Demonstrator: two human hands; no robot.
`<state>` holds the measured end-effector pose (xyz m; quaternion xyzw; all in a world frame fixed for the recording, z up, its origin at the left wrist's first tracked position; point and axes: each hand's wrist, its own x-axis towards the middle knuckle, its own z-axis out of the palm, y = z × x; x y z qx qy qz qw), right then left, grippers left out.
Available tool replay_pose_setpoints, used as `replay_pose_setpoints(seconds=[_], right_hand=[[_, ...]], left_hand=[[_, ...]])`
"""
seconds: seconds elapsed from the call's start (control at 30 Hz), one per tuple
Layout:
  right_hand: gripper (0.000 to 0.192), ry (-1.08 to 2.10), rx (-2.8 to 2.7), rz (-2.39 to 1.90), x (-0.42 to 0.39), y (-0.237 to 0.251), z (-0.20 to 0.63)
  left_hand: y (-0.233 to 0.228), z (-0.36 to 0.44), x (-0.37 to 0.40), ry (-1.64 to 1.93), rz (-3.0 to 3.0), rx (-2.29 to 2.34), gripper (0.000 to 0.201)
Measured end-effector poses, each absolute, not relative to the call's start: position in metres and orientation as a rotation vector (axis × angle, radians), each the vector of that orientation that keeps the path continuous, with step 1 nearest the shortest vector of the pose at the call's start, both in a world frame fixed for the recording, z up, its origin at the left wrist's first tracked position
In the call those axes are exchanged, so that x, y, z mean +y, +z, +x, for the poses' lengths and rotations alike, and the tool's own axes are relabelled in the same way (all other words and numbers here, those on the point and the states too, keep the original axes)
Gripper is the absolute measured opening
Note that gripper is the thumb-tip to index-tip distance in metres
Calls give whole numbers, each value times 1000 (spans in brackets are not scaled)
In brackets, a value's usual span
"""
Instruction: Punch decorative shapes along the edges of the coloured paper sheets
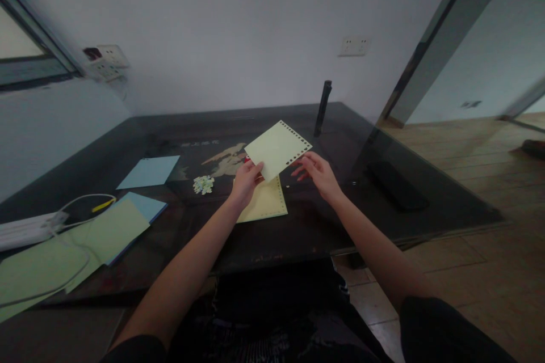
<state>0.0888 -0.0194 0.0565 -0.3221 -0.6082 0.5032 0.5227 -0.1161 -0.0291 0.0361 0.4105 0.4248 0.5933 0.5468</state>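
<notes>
A pale yellow-green sheet of loose-leaf paper (pixel 275 150), with punched holes along its right edges, is held tilted above the desk. My left hand (pixel 247 180) grips its lower left corner between thumb and fingers. A small red thing shows just behind that hand, too hidden to name. My right hand (pixel 317 174) is beside the sheet's right corner, its fingers apart and curved; whether a fingertip touches the paper I cannot tell. Beneath the held sheet, more yellow punched paper (pixel 264 204) lies on the dark desk, partly covered by my left hand and the sheet.
A cluster of small pale pieces (pixel 203 184) lies left of my left hand. Farther left are a blue sheet (pixel 149 172), green sheets (pixel 110 232) and a white power strip (pixel 29 231) with a cable. A black upright stick (pixel 323 108) stands behind; a dark flat object (pixel 395 185) lies right.
</notes>
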Motion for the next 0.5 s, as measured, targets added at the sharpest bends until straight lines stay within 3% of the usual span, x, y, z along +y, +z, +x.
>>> replay_pose_setpoints(seconds=[0.2, 0.5], right_hand=[[35, 1359, -1287, -993, 0, 38, 99], [32, 1266, -1305, -1076, 7, 33, 105]], left_hand=[[29, -124, -22, 1193, 1197, 1201, 32], [22, -127, -17, 1298, 1625, 1386, 27]])
